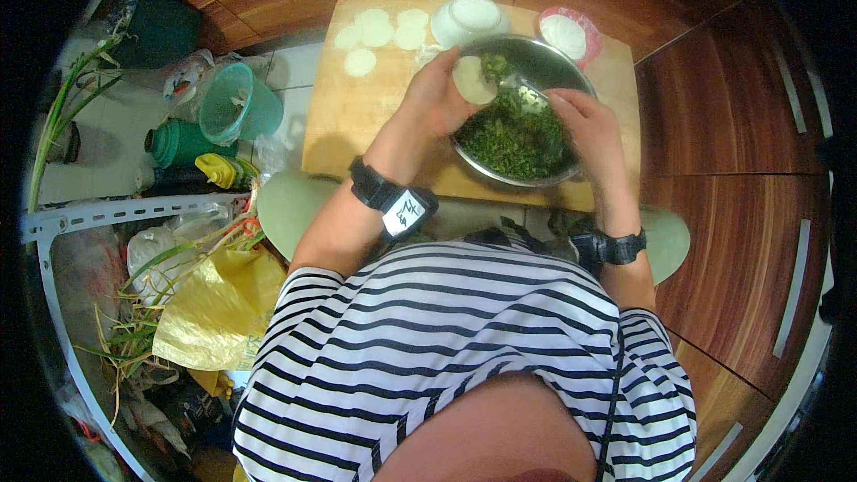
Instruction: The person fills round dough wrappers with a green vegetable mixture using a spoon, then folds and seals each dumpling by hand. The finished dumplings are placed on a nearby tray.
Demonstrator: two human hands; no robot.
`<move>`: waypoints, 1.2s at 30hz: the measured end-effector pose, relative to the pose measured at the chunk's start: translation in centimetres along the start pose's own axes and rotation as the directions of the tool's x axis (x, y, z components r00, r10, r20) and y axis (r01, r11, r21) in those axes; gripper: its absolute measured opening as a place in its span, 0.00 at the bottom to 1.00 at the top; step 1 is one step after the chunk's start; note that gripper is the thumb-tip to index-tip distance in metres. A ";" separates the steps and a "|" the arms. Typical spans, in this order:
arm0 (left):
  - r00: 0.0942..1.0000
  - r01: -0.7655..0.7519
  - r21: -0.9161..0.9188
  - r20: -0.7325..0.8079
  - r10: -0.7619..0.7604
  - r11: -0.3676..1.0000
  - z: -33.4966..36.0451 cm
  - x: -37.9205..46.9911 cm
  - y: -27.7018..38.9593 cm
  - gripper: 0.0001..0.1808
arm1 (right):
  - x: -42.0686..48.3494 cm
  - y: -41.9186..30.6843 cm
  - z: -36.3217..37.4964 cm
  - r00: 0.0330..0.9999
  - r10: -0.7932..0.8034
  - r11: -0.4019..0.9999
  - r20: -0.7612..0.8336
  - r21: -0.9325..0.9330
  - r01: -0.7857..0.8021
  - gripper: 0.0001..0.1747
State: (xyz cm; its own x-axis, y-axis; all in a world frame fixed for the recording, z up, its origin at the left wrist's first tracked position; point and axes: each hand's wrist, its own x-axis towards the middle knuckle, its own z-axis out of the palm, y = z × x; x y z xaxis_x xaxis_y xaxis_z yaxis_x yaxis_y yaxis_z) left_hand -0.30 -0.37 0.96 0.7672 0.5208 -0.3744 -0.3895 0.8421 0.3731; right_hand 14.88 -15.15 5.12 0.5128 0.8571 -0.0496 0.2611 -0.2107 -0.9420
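Observation:
My left hand [435,92] holds a round dough wrapper [474,83] over the left rim of a stainless steel bowl [515,182]. Chopped green filling [512,147] fills much of that bowl. At the wrapper's upper right edge is a small clump of filling [495,68]; whether it rests on the dough or on a utensil, I cannot tell. My right hand [589,122] grips a thin metal utensil [529,86], likely a spoon, above the bowl, its tip partly blurred. Several more dough wrappers [375,28] lie flat at the far left of the wooden board [381,97].
Behind the steel bowl stand a white bowl [472,17] and a red-rimmed dish of white powder [566,37]. To the left are a green plastic bin [248,110], a yellow bottle [217,171], a metal shelf frame [134,214] and scallions [60,114]. Wooden cabinets [723,120] close off the right.

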 end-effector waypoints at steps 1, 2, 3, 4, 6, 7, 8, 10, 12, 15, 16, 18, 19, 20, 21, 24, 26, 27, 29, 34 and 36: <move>1.000 -0.002 -0.027 0.008 0.003 1.000 0.1 0.0 0.0 0.23 | 0.3 0.2 0.4 0.999 -0.047 0.998 0.000 -0.034 0.047 0.12; 1.000 -0.005 -0.056 0.016 0.006 0.998 0.2 -0.2 -0.1 0.23 | 0.5 0.3 0.7 0.998 -0.068 0.995 -0.002 -0.070 0.068 0.12; 1.000 -0.007 -0.085 0.023 0.009 0.996 0.2 -0.2 -0.1 0.23 | 0.7 0.5 1.0 0.999 -0.052 0.991 -0.016 -0.123 0.050 0.13; 1.000 0.004 -0.112 0.019 -0.002 0.994 0.3 -0.3 -0.1 0.24 | 0.8 0.7 1.3 0.998 -0.057 0.991 -0.017 -0.126 0.054 0.12; 0.999 -0.043 -0.090 0.010 0.044 0.995 0.4 -0.4 -0.3 0.24 | 0.6 0.9 1.8 0.998 -0.056 0.985 -0.035 -0.166 0.050 0.13; 0.998 -0.056 -0.096 -0.001 0.056 0.994 0.5 -0.4 -0.3 0.24 | 0.5 1.1 2.1 0.996 -0.078 0.982 -0.037 -0.178 0.070 0.13; 0.998 -0.064 -0.086 -0.012 0.063 0.994 0.5 -0.5 -0.3 0.24 | 0.5 1.2 2.4 0.993 -0.095 0.972 -0.067 -0.222 0.078 0.13; 0.998 -0.064 -0.111 0.008 0.066 0.992 0.5 -0.5 -0.2 0.24 | 0.4 1.6 3.4 0.965 -0.226 0.949 -0.135 -0.251 0.188 0.11; 0.998 -0.063 -0.129 0.005 0.064 0.990 0.4 -0.4 -0.1 0.24 | 0.4 2.1 4.0 0.916 -0.364 0.906 -0.166 -0.290 0.308 0.09; 0.992 -0.049 -0.199 0.101 0.070 0.979 0.0 0.0 0.0 0.25 | 0.1 2.5 4.5 0.857 -0.499 0.812 -0.129 -0.413 0.411 0.09; 0.986 -0.040 -0.227 0.146 0.075 0.973 -0.2 0.1 0.0 0.25 | 0.0 2.6 4.7 0.842 -0.529 0.778 -0.110 -0.458 0.429 0.10; 0.990 -0.051 -0.242 0.119 0.082 0.969 -0.6 0.4 0.0 0.26 | -0.2 2.8 4.8 0.809 -0.584 0.698 -0.063 -0.548 0.461 0.11; 0.988 -0.050 -0.263 0.125 0.086 0.963 -0.7 0.5 0.0 0.27 | -0.3 2.8 4.9 0.801 -0.597 0.681 -0.048 -0.557 0.475 0.11; 0.990 -0.052 -0.255 0.117 0.084 0.966 -0.9 0.6 0.1 0.27 | -0.4 2.9 4.9 0.792 -0.610 0.660 -0.029 -0.571 0.488 0.12; 0.988 -0.046 -0.261 0.129 0.082 0.964 -1.0 0.6 0.2 0.28 | -0.4 3.0 5.0 0.783 -0.622 0.639 -0.010 -0.584 0.500 0.13; 0.987 -0.044 -0.285 0.136 0.085 0.958 -1.4 0.8 0.5 0.30 | -0.7 3.2 5.1 0.753 -0.658 0.638 0.001 -0.530 0.558 0.15; 0.988 -0.048 -0.293 0.125 0.088 0.955 -1.5 0.9 0.6 0.31 | -0.9 3.4 5.2 0.748 -0.664 0.641 -0.001 -0.516 0.568 0.15; 0.989 -0.051 -0.293 0.117 0.089 0.955 -1.5 0.9 0.5 0.31 | -0.9 3.4 5.2 0.747 -0.665 0.646 -0.002 -0.505 0.573 0.16; 0.989 -0.049 -0.295 0.117 0.087 0.954 -1.5 0.9 0.5 0.31 | -1.0 3.4 5.1 0.744 -0.667 0.680 -0.036 -0.436 0.589 0.16; 0.986 -0.049 -0.279 0.138 0.090 0.959 -1.1 0.9 0.4 0.31 | -1.0 3.1 5.1 0.747 -0.660 0.707 -0.076 -0.398 0.585 0.15; 0.991 -0.025 -0.310 0.116 0.064 0.950 -1.0 0.9 0.4 0.31 | -1.0 3.1 5.1 0.755 -0.652 0.715 -0.075 -0.391 0.579 0.15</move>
State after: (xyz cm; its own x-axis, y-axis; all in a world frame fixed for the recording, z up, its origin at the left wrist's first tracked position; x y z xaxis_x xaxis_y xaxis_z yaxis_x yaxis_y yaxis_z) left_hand -0.25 0.54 -0.10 0.7947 0.5538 -0.2486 -0.5474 0.8308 0.1007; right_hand 10.96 -14.21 0.59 0.2782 0.7487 0.6017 0.8036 0.1617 -0.5727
